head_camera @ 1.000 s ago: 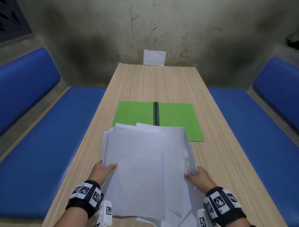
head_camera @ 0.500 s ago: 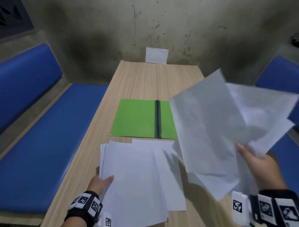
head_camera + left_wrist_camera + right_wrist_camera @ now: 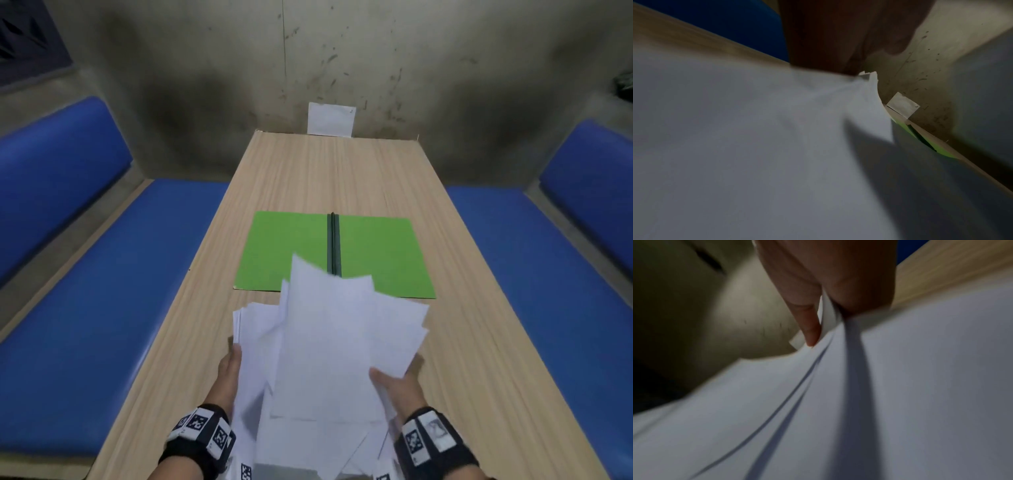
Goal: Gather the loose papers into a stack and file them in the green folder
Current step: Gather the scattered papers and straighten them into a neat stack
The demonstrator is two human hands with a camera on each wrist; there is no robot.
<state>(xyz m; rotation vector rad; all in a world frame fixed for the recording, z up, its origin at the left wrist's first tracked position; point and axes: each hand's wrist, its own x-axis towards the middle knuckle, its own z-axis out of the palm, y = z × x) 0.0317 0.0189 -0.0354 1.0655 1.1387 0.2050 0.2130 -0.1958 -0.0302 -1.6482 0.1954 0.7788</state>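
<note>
Loose white paper sheets [image 3: 329,349]: near edges cut off by the head view's lower border; blurred in both wrist views. Open green card folder [image 3: 291,250]: near edge partly covered by sheets. Left hand [image 3: 230,371]: fingers hidden behind paper.

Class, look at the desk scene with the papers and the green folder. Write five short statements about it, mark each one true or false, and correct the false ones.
1. The green folder lies open and flat on the table. True.
2. The papers are squared into a neat stack. False: they are fanned, with corners sticking out at different angles.
3. The right hand pinches sheets between thumb and fingers. True.
4. All the papers already lie inside the folder. False: only their far corners overlap its near edge; the rest are in front of it.
5. The left hand rests on the folder. False: it is at the left edge of the papers.
</note>
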